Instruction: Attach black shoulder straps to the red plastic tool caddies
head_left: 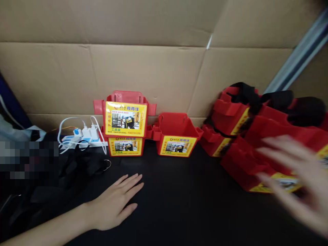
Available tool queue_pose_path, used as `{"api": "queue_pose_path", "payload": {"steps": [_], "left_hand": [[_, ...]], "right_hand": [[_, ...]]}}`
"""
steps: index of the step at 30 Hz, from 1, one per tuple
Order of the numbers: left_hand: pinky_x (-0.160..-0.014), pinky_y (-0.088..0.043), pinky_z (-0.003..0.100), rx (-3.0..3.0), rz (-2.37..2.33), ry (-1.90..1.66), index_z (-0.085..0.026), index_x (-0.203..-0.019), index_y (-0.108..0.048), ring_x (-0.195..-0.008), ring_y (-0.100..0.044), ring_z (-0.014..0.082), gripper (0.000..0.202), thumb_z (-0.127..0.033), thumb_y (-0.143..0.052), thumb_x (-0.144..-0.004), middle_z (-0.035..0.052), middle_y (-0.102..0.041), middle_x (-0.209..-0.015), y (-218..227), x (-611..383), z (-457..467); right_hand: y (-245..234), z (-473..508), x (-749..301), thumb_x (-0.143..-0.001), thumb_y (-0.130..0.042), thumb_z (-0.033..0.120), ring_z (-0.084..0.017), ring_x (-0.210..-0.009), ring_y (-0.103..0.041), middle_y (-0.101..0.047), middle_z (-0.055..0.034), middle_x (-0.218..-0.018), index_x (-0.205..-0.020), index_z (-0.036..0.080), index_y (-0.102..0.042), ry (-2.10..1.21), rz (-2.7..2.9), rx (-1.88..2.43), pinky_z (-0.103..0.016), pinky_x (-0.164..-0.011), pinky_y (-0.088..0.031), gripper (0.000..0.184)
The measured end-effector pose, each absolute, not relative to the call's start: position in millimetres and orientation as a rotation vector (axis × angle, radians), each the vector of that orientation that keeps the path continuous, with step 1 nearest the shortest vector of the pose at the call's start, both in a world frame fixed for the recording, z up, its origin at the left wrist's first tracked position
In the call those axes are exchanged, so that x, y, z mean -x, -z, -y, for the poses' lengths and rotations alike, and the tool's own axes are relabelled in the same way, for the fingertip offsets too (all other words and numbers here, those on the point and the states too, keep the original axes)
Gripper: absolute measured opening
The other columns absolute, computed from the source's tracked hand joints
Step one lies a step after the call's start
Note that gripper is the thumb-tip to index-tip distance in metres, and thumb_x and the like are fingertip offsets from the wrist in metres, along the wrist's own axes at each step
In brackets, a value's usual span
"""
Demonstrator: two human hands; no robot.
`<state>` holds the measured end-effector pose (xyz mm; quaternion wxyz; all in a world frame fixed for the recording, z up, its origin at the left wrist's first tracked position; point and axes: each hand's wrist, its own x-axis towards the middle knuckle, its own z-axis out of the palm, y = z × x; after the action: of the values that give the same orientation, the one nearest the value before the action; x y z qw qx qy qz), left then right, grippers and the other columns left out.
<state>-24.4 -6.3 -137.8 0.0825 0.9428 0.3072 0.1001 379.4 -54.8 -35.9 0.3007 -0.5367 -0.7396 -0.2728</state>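
Observation:
My left hand (112, 203) lies flat on the black tabletop (179, 208), its fingers stretched out and holding nothing. At the right, my right hand (297, 177) is smeared by motion, with its fingers apart in front of the stacked red tool boxes (276, 136); whether it touches them I cannot tell. A single red tool box (176, 133) with a yellow label stands in the middle, its top uncovered. Left of it, one red tool box (125, 119) sits on top of another (125, 147).
A white power strip (99, 144) with plugs and cables lies at the back left. Black straps (87, 162) with a metal ring are heaped in front of it. More red boxes with black straps (230, 109) are stacked at the right. A cardboard wall (148, 75) closes off the back.

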Motion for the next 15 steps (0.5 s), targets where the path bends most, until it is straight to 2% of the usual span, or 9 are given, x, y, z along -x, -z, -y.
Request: {"api": "queue_pose_path", "payload": {"steps": [3,5,9,15], "left_hand": [[-0.111,-0.024,0.046,-2.793,-0.917,-0.225,-0.021,-0.142,-0.022,-0.137,-0.02,0.0228,0.057,-0.042,-0.037,-0.091,0.0087,-0.023,-0.148,138.2,25.2,-8.3],[-0.111,-0.023,0.045,-2.776,-0.971,-0.208,-0.02,-0.143,-0.019,-0.137,-0.019,0.0222,0.059,-0.045,-0.034,-0.091,0.0093,-0.021,-0.149,138.3,27.1,-17.9],[-0.111,-0.022,0.045,-2.767,-1.044,-0.184,-0.021,-0.143,-0.019,-0.137,-0.018,0.0209,0.059,-0.047,-0.032,-0.091,0.0085,-0.021,-0.149,138.5,32.5,-28.5],[-0.111,-0.024,0.046,-2.77,-1.065,-0.225,-0.021,-0.141,-0.026,-0.137,-0.02,0.0212,0.056,-0.045,-0.035,-0.091,0.0086,-0.024,-0.148,142.1,35.4,-28.0]], "right_hand": [[89.7,37.7,-304.7,-0.088,-0.045,0.036,-0.025,-0.136,-0.02,-0.025,-0.0061,-0.148,-0.141,0.027,-0.024,0.306,2.525,1.19,-0.048,-0.108,-0.029,0.058],[113.4,21.2,-263.2,-0.089,-0.04,0.042,-0.024,-0.137,-0.017,-0.021,-0.0049,-0.149,-0.144,0.025,-0.019,0.048,2.783,1.096,-0.048,-0.11,-0.024,0.061],[131.4,-12.7,-222.7,-0.093,-0.03,0.044,-0.02,-0.138,-0.014,-0.019,-0.0067,-0.149,-0.142,0.018,-0.025,-0.291,2.823,1.152,-0.046,-0.112,-0.017,0.056],[133.8,-26.0,-224.1,-0.093,-0.032,0.039,-0.019,-0.137,-0.018,-0.024,-0.0034,-0.147,-0.138,0.026,-0.035,-0.367,2.779,1.096,-0.046,-0.112,-0.017,0.046]]}}
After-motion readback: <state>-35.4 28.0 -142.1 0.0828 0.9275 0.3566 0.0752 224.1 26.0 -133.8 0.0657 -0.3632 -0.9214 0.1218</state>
